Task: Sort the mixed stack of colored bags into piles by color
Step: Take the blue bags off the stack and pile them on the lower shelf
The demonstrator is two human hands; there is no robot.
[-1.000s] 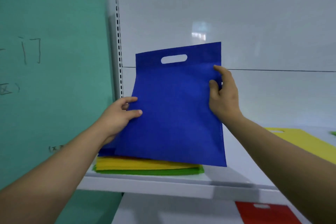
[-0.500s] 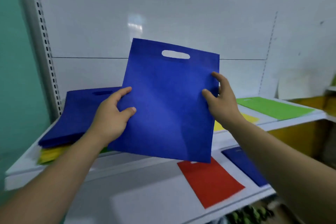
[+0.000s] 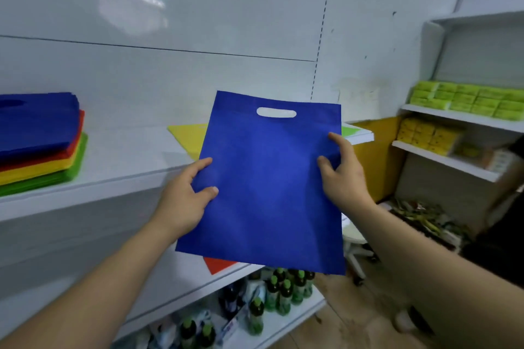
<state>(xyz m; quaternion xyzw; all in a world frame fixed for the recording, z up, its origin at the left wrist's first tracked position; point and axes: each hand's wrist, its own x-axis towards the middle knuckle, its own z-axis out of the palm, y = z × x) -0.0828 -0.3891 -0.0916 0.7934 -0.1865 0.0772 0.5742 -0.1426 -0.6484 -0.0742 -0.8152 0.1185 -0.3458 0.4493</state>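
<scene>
Left hand [image 3: 188, 201] and right hand [image 3: 341, 176] pinch blue bag [image 3: 266, 187] by its side edges, held flat in the air, cutout up. Mixed stack [image 3: 39, 142] on shelf [image 3: 122, 170] far left of left hand. Yellow bag [image 3: 188, 136], green bag [image 3: 350, 131] behind it; red bag [image 3: 218, 263] below. Bottles [image 3: 279, 292] under right hand.

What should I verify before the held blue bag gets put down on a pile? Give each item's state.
1. Blue bag gripped at both side edges by left hand and right hand: ok.
2. Bag hangs flat and unfolded, handle cutout up: ok.
3. Sorted blue pile in sight: cannot tell; the held bag hides part of the lower shelf.
4. Yellow bag, green bag and red bag lie apart from each other: ok.
5. Mixed stack rests on the upper shelf: ok.
</scene>
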